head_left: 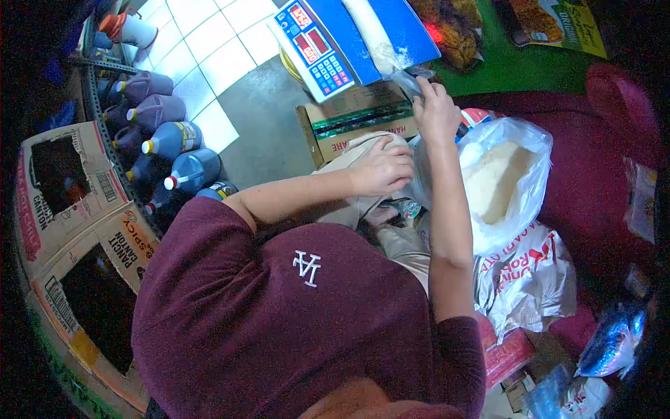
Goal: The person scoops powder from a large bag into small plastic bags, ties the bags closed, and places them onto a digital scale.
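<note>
My right hand (437,115) is closed on the gathered open end of a long, narrow plastic bag of white powder (373,38). The bag lies across the blue platform of a digital scale (314,52), with some powder spilled beside it. My left hand (384,166) rests over my knee in beige trousers, fingers loosely bent and slightly apart, with nothing visible in them. Close to my right forearm stands a large open plastic sack (497,183) of pale powder, set inside a white printed shopping bag (527,269).
Under the scale is a cardboard box (359,122) with green tape. Several jugs of dark liquid (174,140) line the left side, near cut-open cartons (84,237). Packaged goods (558,24) lie on a green surface at the top right. A maroon seat (586,160) is at the right.
</note>
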`<state>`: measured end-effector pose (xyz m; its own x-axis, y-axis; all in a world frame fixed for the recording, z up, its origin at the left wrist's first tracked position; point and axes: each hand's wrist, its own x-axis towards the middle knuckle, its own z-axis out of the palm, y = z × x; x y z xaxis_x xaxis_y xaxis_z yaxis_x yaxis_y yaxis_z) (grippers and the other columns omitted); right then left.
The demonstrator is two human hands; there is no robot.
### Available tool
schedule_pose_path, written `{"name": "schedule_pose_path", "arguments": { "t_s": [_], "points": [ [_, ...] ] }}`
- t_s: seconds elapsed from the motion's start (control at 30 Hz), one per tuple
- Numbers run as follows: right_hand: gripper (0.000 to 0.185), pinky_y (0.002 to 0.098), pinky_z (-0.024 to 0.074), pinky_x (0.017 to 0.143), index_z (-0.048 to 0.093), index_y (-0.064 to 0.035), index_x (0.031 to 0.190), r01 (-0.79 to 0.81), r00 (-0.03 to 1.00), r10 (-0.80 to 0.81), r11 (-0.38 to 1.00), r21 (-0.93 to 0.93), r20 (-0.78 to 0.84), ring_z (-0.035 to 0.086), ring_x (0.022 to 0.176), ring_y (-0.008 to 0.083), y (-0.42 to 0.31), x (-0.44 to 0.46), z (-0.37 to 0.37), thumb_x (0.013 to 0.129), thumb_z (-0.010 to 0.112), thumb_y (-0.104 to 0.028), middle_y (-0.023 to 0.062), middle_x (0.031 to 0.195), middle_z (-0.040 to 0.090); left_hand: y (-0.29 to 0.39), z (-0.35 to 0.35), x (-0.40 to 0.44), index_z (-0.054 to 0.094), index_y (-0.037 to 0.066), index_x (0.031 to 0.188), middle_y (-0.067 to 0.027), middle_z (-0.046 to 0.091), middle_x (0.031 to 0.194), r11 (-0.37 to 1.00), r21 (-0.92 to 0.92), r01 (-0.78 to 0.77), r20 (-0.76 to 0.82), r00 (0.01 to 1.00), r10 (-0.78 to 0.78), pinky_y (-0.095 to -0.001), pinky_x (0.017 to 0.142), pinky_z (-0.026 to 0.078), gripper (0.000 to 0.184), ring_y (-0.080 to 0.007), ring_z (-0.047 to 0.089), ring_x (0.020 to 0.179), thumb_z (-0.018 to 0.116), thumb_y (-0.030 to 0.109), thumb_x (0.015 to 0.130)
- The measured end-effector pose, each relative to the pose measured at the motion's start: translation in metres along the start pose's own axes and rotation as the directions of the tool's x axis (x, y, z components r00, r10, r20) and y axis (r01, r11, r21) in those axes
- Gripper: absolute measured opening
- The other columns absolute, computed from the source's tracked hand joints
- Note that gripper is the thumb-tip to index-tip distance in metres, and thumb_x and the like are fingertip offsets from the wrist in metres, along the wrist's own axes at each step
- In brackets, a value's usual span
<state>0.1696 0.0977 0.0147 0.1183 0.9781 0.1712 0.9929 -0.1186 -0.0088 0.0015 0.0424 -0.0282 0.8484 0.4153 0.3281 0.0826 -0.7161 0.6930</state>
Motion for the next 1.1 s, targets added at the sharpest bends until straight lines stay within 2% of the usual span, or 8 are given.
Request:
{"name": "schedule_pose_path", "arguments": {
  "t_s": [0.13, 0.33, 0.43, 0.5, 0.77, 0.87, 0.97, 1.1],
  "points": [
    [0.039, 0.0474, 0.0499, 0.068, 0.057, -0.0213, 0.117, 0.036, 0.999, -0.036, 0.998, 0.052, -0.011, 0.063, 0.085, 0.0279, -0.01, 0.003, 0.002, 0.078, 0.063, -0.022, 0.0065, 0.099, 0.061, -0.001, 0.002, 0.001, 0.062, 0.014, 0.093, -0.0005, 0.06, 0.102, 1.0, 0.004, -0.011, -0.012, 1.0, 0.011, -0.0568, 0.099, 0.027, 0.013, -0.0212, 0.047, 0.119, 0.06, 0.023, 0.083],
    [0.037, 0.0478, 0.0504, 0.069, 0.057, -0.0204, 0.115, -0.051, 0.998, 0.051, 0.998, 0.022, 0.033, 0.064, 0.084, 0.0297, -0.015, 0.013, 0.015, 0.079, 0.061, -0.024, 0.0086, 0.096, 0.06, -0.001, 0.004, 0.0, 0.062, 0.015, 0.093, -0.0012, 0.06, 0.102, 1.0, 0.001, 0.001, -0.016, 1.0, -0.001, -0.0568, 0.1, 0.027, 0.014, -0.0213, 0.047, 0.119, 0.06, 0.024, 0.082],
    [0.038, 0.0482, 0.0506, 0.072, 0.057, -0.0194, 0.117, -0.119, 0.991, 0.106, 0.979, 0.167, 0.084, 0.064, 0.086, 0.0324, -0.02, 0.021, 0.02, 0.08, 0.06, -0.026, 0.0106, 0.099, 0.06, -0.001, 0.003, 0.0, 0.063, 0.014, 0.096, -0.0023, 0.06, 0.105, 1.0, 0.013, 0.009, 0.008, 1.0, -0.009, -0.0569, 0.101, 0.026, 0.019, -0.0216, 0.047, 0.119, 0.06, 0.025, 0.081],
    [0.043, 0.0465, 0.0486, 0.08, 0.055, -0.0184, 0.122, -0.224, 0.961, 0.174, 0.943, 0.244, 0.213, 0.06, 0.098, 0.0345, -0.027, 0.029, 0.018, 0.081, 0.061, -0.027, 0.0124, 0.112, 0.059, -0.002, 0.007, 0.0, 0.063, 0.014, 0.098, -0.0029, 0.06, 0.106, 1.0, 0.023, 0.012, 0.008, 1.0, -0.012, -0.0566, 0.102, 0.025, 0.022, -0.0218, 0.047, 0.119, 0.059, 0.025, 0.08],
    [0.043, 0.0459, 0.0498, 0.078, 0.056, -0.0181, 0.122, -0.224, 0.97, 0.177, 0.917, 0.329, 0.167, 0.061, 0.097, 0.0338, -0.025, 0.028, 0.024, 0.08, 0.061, -0.029, 0.014, 0.11, 0.06, -0.003, 0.003, -0.001, 0.063, 0.012, 0.101, -0.0038, 0.06, 0.107, 0.999, 0.002, 0.034, 0.018, 0.999, -0.034, -0.055, 0.103, 0.024, 0.025, -0.0222, 0.047, 0.118, 0.059, 0.024, 0.08],
    [0.043, 0.0446, 0.049, 0.08, 0.056, -0.0179, 0.121, -0.268, 0.958, 0.206, 0.892, 0.364, 0.201, 0.061, 0.098, 0.0332, -0.015, 0.016, 0.018, 0.079, 0.063, -0.029, 0.0141, 0.11, 0.06, -0.003, 0.006, 0.001, 0.064, 0.012, 0.088, -0.0033, 0.062, 0.096, 1.0, 0.009, -0.016, -0.094, 0.995, 0.017, -0.0545, 0.099, 0.028, 0.014, -0.0211, 0.051, 0.113, 0.061, 0.021, 0.077],
    [0.044, 0.0427, 0.0482, 0.082, 0.057, -0.0155, 0.12, -0.268, 0.962, 0.206, 0.848, 0.458, 0.182, 0.06, 0.098, 0.0327, -0.009, 0.004, 0.016, 0.078, 0.064, -0.029, 0.0153, 0.109, 0.061, -0.003, 0.007, 0.0, 0.062, 0.012, 0.097, -0.0028, 0.06, 0.104, 1.0, 0.018, -0.009, -0.023, 1.0, 0.009, -0.0544, 0.101, 0.025, 0.021, -0.0218, 0.048, 0.117, 0.059, 0.024, 0.08],
    [0.047, 0.0391, 0.0478, 0.084, 0.058, -0.0106, 0.12, -0.235, 0.968, 0.237, 0.723, 0.649, 0.087, 0.061, 0.097, 0.0308, 0.0, -0.01, 0.01, 0.077, 0.066, -0.026, 0.0157, 0.109, 0.062, -0.002, 0.008, 0.0, 0.063, 0.013, 0.088, -0.0025, 0.062, 0.096, 0.999, -0.049, -0.018, -0.086, 0.996, 0.014, -0.0546, 0.099, 0.028, 0.012, -0.0206, 0.05, 0.114, 0.059, 0.021, 0.08]
  ]
}}
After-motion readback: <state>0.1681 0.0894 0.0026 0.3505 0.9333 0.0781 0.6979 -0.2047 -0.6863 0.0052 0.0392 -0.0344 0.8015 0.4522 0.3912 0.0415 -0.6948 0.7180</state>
